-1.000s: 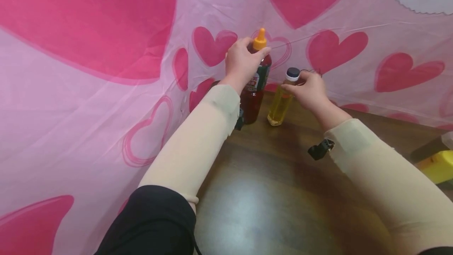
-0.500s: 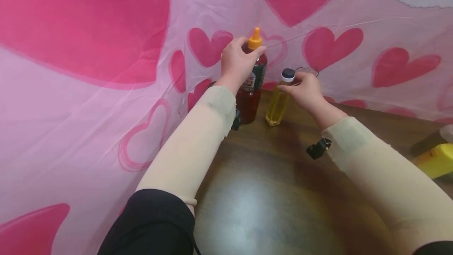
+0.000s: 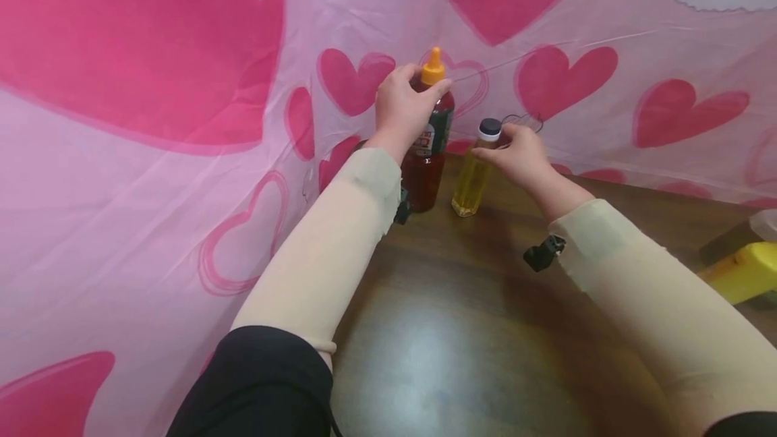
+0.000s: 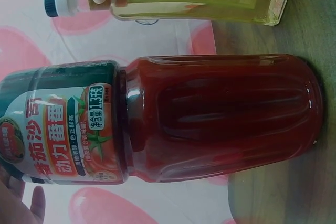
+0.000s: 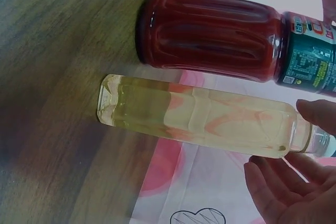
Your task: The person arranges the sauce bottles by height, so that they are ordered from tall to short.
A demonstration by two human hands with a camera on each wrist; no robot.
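A tall ketchup bottle point(image 3: 425, 181) with an orange-yellow nozzle cap point(image 3: 433, 73) stands on the table, dark red below a green label point(image 4: 68, 129). My left hand point(image 3: 402, 108) grips it high up, just under the cap, thumb on the near side. To its right stands a slim clear bottle point(image 3: 470, 187) of yellow oil, topped by a black-and-white cap point(image 3: 490, 129). My right hand point(image 3: 522, 156) pinches this oil bottle by the neck; the thumb point(image 5: 317, 115) lies along one side in the right wrist view. A narrow gap separates the two bottles.
Pink heart-printed cloth point(image 3: 346, 19) rises behind and to the left of the bottles. A yellow object point(image 3: 743, 272) lies at the right edge of the wooden table point(image 3: 437, 329), beside a translucent piece point(image 3: 763, 224). Black wrist cameras point(image 3: 543, 253) hang below the sleeves.
The whole head view has shifted slightly, so everything sits a little further left in it. Both hands keep their holds, and the bottles stay in place against the cloth.
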